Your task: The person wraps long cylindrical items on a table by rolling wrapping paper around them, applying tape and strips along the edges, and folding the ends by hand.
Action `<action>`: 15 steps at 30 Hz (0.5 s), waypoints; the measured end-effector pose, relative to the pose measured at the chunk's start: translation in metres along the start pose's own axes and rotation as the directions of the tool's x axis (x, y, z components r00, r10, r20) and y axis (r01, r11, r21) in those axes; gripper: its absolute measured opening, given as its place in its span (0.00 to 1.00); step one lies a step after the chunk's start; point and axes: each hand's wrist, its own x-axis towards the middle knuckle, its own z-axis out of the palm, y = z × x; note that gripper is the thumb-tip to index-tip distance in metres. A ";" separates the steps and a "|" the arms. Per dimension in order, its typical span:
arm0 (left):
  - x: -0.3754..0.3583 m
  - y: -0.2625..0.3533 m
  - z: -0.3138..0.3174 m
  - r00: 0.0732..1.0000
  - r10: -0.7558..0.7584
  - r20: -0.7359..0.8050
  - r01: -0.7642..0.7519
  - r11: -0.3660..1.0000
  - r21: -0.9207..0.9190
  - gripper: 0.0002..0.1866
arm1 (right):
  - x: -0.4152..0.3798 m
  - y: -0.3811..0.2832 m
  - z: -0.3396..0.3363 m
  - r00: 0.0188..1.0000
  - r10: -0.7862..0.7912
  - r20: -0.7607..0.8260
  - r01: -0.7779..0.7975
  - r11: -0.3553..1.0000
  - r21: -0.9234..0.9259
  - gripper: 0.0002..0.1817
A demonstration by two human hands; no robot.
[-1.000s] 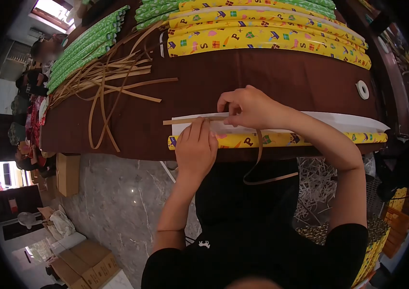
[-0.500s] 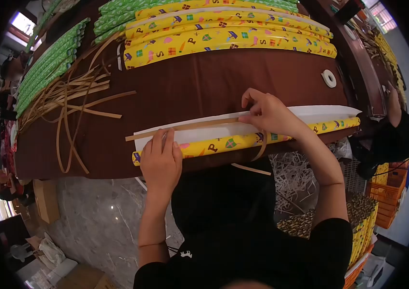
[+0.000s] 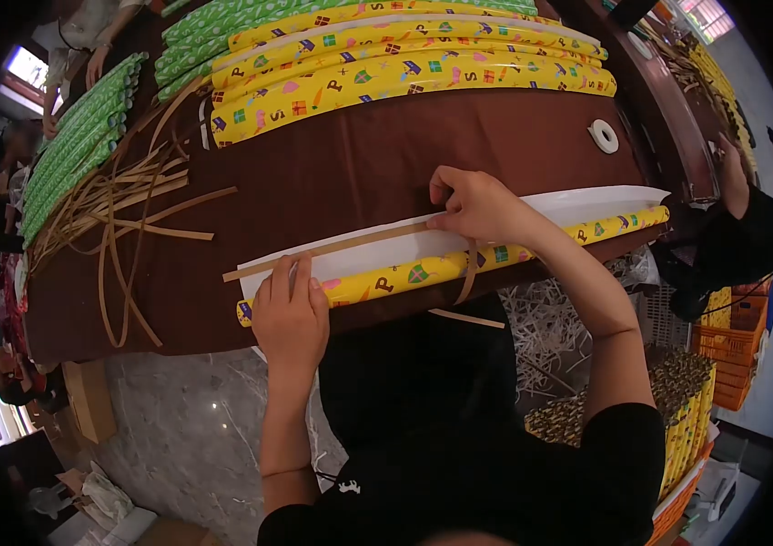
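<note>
A yellow patterned roll of wrapping paper (image 3: 459, 270) lies across the near edge of the brown-covered table, its white inner side (image 3: 386, 244) turned up along the far edge. Along that white flap runs a narrow brown tape strip (image 3: 350, 242). My left hand (image 3: 291, 314) rests at the left end of the roll, fingers stretched over the paper and touching the strip. Further right, my right hand (image 3: 477, 207) pinches the strip between thumb and fingers. The strip's loose tail (image 3: 469, 273) hangs down below this hand, over the roll.
More yellow rolls (image 3: 414, 73) and green rolls (image 3: 81, 150) line the far side. Loose brown strips (image 3: 145, 205) lie at left, a white tape roll (image 3: 604, 136) at right. Shredded paper (image 3: 550, 341) and a crate of rolls (image 3: 677, 428) are below. Another person's hand (image 3: 96, 65) shows upper left.
The view has shifted slightly, so the table's contents sit a little further left. Both hands keep their places on the paper and strip. Another person's arms have appeared at upper left.
</note>
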 end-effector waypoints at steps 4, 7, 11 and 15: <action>-0.001 -0.001 0.001 1.000 0.003 0.001 -0.003 1.000 0.011 0.14 | 0.002 -0.004 0.001 1.000 0.023 -0.013 -0.024 0.998 -0.055 0.20; -0.001 -0.001 0.002 0.999 -0.023 0.023 0.023 1.000 -0.003 0.15 | 0.002 -0.003 0.002 1.000 0.017 -0.023 -0.019 0.995 -0.101 0.20; 0.004 0.008 -0.004 0.999 0.000 0.042 0.000 1.000 -0.001 0.15 | 0.005 0.000 0.006 0.999 0.001 -0.041 -0.007 0.989 -0.146 0.20; 0.007 0.024 0.005 0.997 0.065 -0.030 -0.061 0.992 0.112 0.17 | 0.003 -0.004 0.005 0.999 -0.011 -0.047 0.005 0.992 -0.123 0.20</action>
